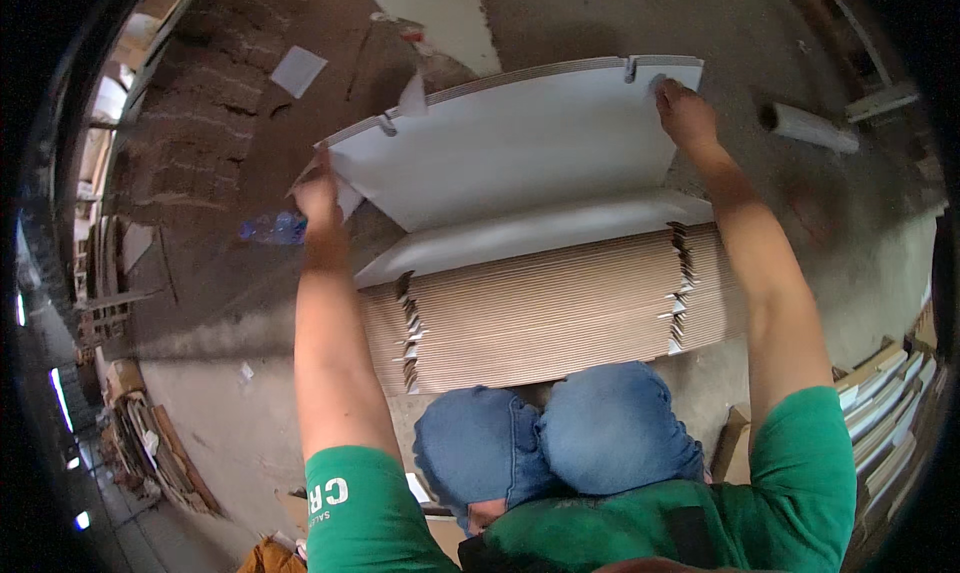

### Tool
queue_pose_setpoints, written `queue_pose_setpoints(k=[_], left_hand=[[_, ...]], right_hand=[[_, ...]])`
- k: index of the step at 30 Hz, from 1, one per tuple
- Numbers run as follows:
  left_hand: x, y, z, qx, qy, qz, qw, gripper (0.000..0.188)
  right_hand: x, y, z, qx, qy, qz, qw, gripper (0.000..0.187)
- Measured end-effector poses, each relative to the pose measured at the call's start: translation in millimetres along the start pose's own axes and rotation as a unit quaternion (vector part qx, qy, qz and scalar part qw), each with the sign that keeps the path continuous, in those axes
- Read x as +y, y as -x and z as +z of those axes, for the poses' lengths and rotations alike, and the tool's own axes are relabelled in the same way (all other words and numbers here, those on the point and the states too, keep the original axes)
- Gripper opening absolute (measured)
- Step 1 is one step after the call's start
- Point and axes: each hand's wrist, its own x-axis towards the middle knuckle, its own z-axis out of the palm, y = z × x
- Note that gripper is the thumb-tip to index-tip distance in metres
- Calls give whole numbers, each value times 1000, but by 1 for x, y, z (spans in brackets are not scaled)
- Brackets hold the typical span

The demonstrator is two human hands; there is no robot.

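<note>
A small bundle of white-faced cardboard sheets stands tilted up at arm's length, with slots cut in its far edge. My left hand is closed on the bundle's left end. At its right end, my right hand grips the edge, thumb against the white face; the other fingers are partly hidden. Between the bundle and my knees, many slotted cardboard sheets are packed on edge in a row. The nearest white sheet of that row leans at the row's far side.
A clear plastic bottle lies beside my left hand. A pale roll is on the floor to the far right. Brown cardboard stacks stand at the far left, a white paper near them. More stacked panels are at the right.
</note>
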Motion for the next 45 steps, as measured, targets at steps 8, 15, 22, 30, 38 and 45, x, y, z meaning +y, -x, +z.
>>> queue_pose_setpoints(k=[8, 15, 22, 30, 38, 45], left_hand=[[30, 12, -22, -64, 144, -97, 983, 44], [52, -8, -47, -163, -27, -85, 983, 50], [30, 0, -8, -39, -10, 16, 999, 69], [33, 27, -24, -50, 55, -88, 993, 55], [41, 50, -75, -85, -129, 48, 987, 38], [108, 212, -168, -22, 194, 200, 960, 21]], right_hand=[[35, -13, -60, 19, -411, 208, 887, 32], [15, 2, -91, 49, -413, 52, 908, 26], [-11, -12, -28, 34, -209, 27, 977, 24], [23, 0, -48, 52, -154, 185, 969, 27], [13, 38, -106, -157, -147, -2, 976, 17], [-12, 117, -208, -137, -266, -109, 948, 22]])
